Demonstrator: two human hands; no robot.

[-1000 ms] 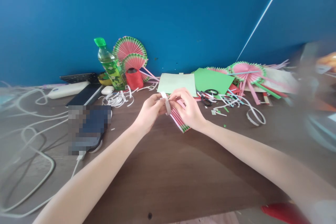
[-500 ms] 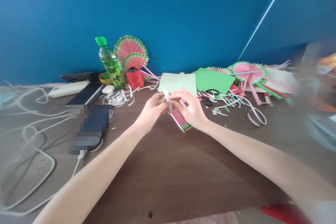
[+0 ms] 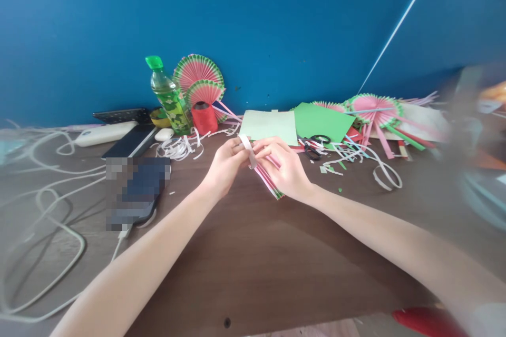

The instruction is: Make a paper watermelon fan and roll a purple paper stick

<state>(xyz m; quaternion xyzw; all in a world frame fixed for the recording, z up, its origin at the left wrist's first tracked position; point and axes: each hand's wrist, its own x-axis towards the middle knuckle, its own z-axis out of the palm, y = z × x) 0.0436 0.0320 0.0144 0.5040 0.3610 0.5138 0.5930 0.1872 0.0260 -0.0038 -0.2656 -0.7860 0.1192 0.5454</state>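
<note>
Your left hand [image 3: 224, 166] was closed in a tight pinch, thumb and fingertips pressed together on the upper end of a white paper strip [image 3: 246, 149]. The strip curved down from your fingers across the top of the folded pleated paper [image 3: 270, 183]. Your right hand [image 3: 289, 169] was curled around that pleated stack, fingers over its upper end and thumb meeting the strip just beside your left fingertips. The stack's pink and green lower end stuck out below your palm, tilted toward you. Both hands met above the brown table [image 3: 245, 263], near its middle; I could not tell whether the stack's tip touched the wood.

Just behind your hands lay a pale green sheet [image 3: 272, 125] and a darker green sheet [image 3: 322, 120], with black scissors [image 3: 313, 146] beside them among loose paper trimmings [image 3: 356, 160]. To the left, by the blue wall, stood a green-capped bottle [image 3: 169, 96], a red spool [image 3: 204, 117] and two opened paper fans [image 3: 197, 71]. A phone [image 3: 136, 192] on its white cable [image 3: 59, 268] lay well apart on the left.
</note>
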